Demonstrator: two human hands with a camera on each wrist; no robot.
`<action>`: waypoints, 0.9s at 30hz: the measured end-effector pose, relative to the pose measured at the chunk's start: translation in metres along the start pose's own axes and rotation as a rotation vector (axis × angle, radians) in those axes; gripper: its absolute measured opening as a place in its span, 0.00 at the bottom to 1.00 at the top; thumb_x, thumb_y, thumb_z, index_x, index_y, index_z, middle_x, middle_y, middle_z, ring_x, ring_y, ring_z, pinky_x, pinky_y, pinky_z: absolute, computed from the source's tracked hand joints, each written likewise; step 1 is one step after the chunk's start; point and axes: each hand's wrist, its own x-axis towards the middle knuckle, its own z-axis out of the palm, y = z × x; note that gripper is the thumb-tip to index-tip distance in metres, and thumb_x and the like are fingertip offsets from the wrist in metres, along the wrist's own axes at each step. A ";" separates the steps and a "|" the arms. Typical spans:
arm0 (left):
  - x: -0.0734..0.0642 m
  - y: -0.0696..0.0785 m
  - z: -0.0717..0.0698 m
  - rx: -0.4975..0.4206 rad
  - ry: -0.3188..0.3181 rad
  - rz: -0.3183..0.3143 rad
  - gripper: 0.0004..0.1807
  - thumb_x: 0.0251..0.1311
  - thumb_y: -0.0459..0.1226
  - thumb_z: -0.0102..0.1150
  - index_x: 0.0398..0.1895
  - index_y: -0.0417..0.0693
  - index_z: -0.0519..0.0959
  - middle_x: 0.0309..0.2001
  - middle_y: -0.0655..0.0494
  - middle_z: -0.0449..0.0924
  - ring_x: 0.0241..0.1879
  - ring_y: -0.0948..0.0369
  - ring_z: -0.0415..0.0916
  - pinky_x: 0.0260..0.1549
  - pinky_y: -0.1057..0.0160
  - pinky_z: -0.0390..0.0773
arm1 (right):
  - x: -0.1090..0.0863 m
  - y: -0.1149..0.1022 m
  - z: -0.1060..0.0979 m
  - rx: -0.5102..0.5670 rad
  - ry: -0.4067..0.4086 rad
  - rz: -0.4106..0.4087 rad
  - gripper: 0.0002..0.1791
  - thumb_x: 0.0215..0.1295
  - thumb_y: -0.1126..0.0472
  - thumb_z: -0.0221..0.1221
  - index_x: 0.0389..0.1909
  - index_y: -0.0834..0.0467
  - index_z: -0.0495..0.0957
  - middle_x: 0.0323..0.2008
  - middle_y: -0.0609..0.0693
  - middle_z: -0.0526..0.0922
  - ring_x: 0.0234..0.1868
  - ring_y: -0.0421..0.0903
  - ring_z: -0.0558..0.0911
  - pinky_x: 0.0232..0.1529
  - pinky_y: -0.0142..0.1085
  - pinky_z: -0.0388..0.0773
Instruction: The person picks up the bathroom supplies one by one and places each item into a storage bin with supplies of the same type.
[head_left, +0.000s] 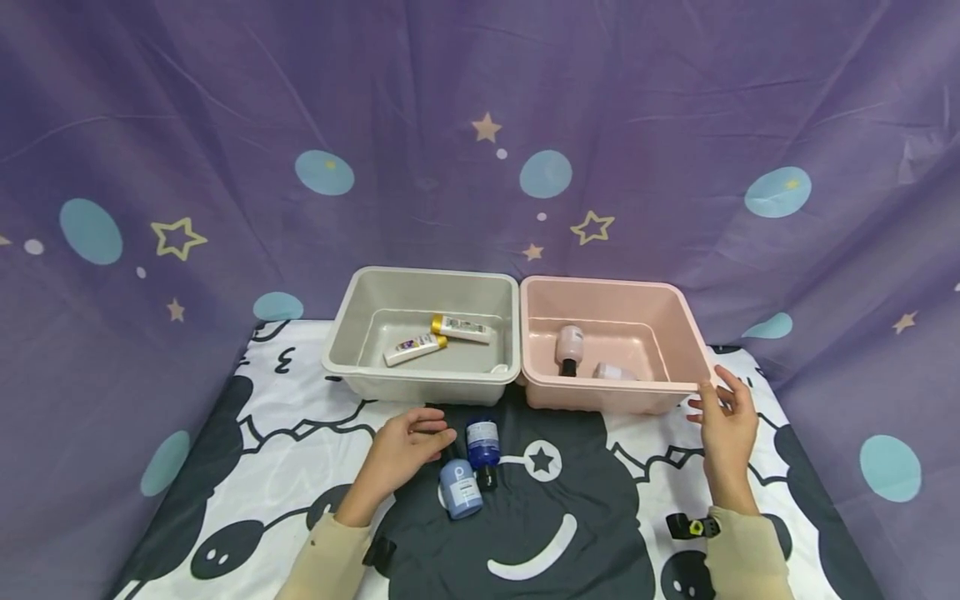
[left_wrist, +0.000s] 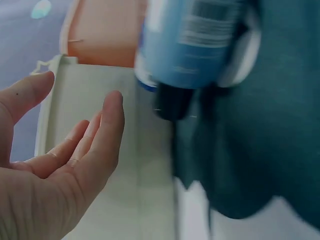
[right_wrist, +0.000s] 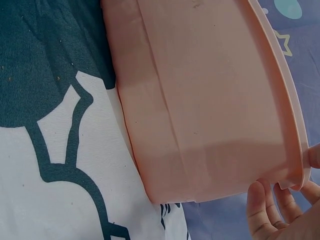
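Note:
My left hand (head_left: 408,446) hovers with relaxed fingers just left of two bottles on the cloth, holding nothing. One is a dark blue bottle (head_left: 483,442) with a black cap toward me; against it leans a lighter blue bottle (head_left: 460,490) with a white label. In the left wrist view the light blue bottle (left_wrist: 200,45) appears beyond the fingertips. At the near right corner of the pink bin (right_wrist: 210,110), my right hand (head_left: 731,429) grips the rim between thumb and fingers. Inside that bin lie a pale pink bottle (head_left: 570,346) with a black cap and a whitish item (head_left: 613,372), partly hidden by the front wall.
A grey bin (head_left: 420,387) stands left of the pink one, their sides close together. It contains two white tubes (head_left: 415,348) with yellow caps and a small white thing (head_left: 499,368) by its front wall. Behind both bins hangs a purple curtain (head_left: 420,225).

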 end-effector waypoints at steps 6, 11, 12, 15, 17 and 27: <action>-0.012 -0.021 0.003 0.084 -0.009 -0.052 0.25 0.59 0.38 0.72 0.55 0.31 0.78 0.47 0.41 0.84 0.39 0.53 0.86 0.30 0.61 0.85 | 0.000 0.001 0.000 -0.002 -0.001 0.001 0.24 0.72 0.56 0.61 0.66 0.54 0.74 0.41 0.45 0.79 0.29 0.36 0.82 0.24 0.25 0.79; -0.022 -0.035 0.007 0.117 -0.027 -0.059 0.27 0.57 0.41 0.74 0.53 0.31 0.78 0.46 0.40 0.84 0.36 0.55 0.86 0.28 0.62 0.84 | 0.000 0.001 0.000 -0.012 -0.006 0.000 0.24 0.73 0.56 0.60 0.67 0.54 0.73 0.42 0.47 0.79 0.30 0.37 0.82 0.24 0.25 0.79; -0.023 -0.037 0.007 0.121 -0.034 -0.063 0.27 0.57 0.42 0.74 0.53 0.31 0.78 0.47 0.39 0.84 0.35 0.56 0.86 0.27 0.62 0.84 | 0.000 0.001 0.000 -0.022 -0.006 -0.003 0.24 0.73 0.55 0.59 0.67 0.54 0.73 0.43 0.47 0.79 0.30 0.37 0.82 0.24 0.25 0.79; -0.026 -0.040 0.009 0.138 -0.055 -0.070 0.29 0.56 0.43 0.74 0.54 0.31 0.77 0.48 0.40 0.83 0.33 0.57 0.85 0.26 0.63 0.84 | 0.000 0.002 0.000 -0.038 -0.010 -0.011 0.24 0.73 0.55 0.59 0.68 0.54 0.73 0.45 0.49 0.79 0.31 0.37 0.82 0.25 0.25 0.79; -0.027 -0.041 0.011 0.146 -0.062 -0.078 0.31 0.56 0.44 0.74 0.55 0.30 0.77 0.48 0.40 0.83 0.30 0.58 0.85 0.26 0.63 0.84 | 0.000 0.002 0.000 -0.048 -0.010 -0.015 0.24 0.74 0.55 0.58 0.68 0.54 0.72 0.45 0.50 0.79 0.31 0.37 0.82 0.25 0.25 0.79; -0.029 -0.044 0.023 0.113 -0.084 -0.076 0.39 0.54 0.43 0.75 0.62 0.28 0.70 0.50 0.38 0.80 0.29 0.58 0.84 0.25 0.61 0.84 | 0.000 0.003 0.001 -0.046 -0.004 -0.021 0.24 0.74 0.54 0.58 0.68 0.54 0.72 0.46 0.51 0.79 0.31 0.36 0.83 0.25 0.26 0.80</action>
